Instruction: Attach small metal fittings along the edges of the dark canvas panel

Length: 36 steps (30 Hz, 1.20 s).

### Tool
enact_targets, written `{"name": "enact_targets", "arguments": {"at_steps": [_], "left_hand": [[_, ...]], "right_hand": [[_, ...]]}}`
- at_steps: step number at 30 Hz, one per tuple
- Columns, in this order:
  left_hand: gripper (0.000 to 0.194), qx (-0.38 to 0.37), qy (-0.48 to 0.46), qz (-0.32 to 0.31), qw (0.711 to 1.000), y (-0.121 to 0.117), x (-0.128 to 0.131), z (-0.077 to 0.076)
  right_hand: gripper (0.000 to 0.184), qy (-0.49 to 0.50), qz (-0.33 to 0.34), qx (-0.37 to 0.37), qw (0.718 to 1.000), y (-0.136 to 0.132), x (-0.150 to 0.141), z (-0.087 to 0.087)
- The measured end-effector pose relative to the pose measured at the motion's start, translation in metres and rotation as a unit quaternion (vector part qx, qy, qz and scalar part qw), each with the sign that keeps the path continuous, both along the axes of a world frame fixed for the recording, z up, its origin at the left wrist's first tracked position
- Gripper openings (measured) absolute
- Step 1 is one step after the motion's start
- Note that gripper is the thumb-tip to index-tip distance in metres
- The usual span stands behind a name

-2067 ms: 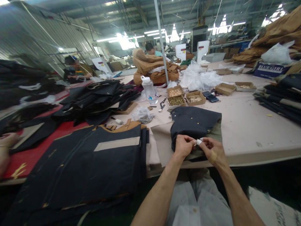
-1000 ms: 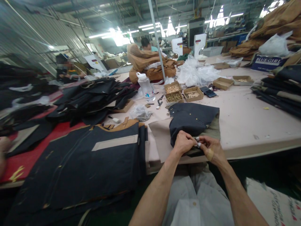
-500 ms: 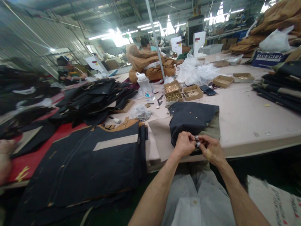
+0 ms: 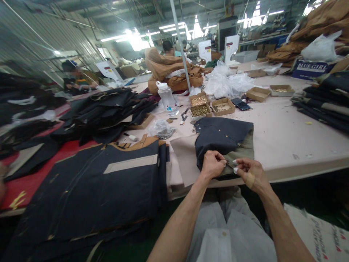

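A folded dark navy garment piece with an olive lining lies on the pale table right in front of me. My left hand pinches the garment's near edge with closed fingers. My right hand, with taped fingertips and a plaster on its back, is closed beside it at the same edge. What the right fingers pinch is too small to make out. A few small brass studs show on the navy cloth.
Cardboard trays of brass studs and a clear water bottle stand beyond the garment. A stack of navy panels lies to my left, dark cloth heaps behind it. Folded stacks sit far right. Other people work at the back.
My hands stayed at the garment's near edge; the fingertips, touching a moment ago, have drawn slightly apart. The view shifted a little.
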<state>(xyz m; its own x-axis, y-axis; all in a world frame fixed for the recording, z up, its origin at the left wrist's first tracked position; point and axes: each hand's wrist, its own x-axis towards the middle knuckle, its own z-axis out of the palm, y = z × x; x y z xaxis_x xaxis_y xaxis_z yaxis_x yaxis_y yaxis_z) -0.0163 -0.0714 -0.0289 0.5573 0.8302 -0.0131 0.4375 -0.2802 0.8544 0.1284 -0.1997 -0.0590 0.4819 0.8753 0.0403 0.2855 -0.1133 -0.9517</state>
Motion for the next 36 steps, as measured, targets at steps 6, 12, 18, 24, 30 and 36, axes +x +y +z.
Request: {"name": "enact_targets", "arguments": {"at_steps": [6,12,18,24,30,36], "left_hand": [[0.002,0.021,-0.019,-0.022,0.999,0.000,-0.002,-0.001],[0.003,0.032,-0.021,-0.034,0.999,0.000,-0.002,-0.005],[0.004,0.026,-0.020,-0.025,0.999,-0.001,-0.001,-0.001],[0.003,0.027,-0.012,-0.023,0.999,-0.002,-0.001,0.003],[0.002,0.063,-0.007,-0.025,0.998,-0.004,-0.003,0.002],[0.003,0.084,0.002,-0.005,0.996,-0.007,-0.002,-0.001]], "right_hand": [[0.035,-0.023,0.023,-0.039,0.999,0.002,0.002,0.006],[0.028,-0.114,0.044,-0.059,0.991,0.007,0.000,0.018],[0.036,-0.025,0.069,-0.058,0.996,0.003,0.013,0.002],[0.038,-0.007,0.063,-0.073,0.995,0.004,0.017,-0.003],[0.023,-0.166,0.052,-0.110,0.979,0.021,0.003,0.013],[0.027,-0.154,0.061,-0.101,0.981,0.017,0.005,0.014]]}}
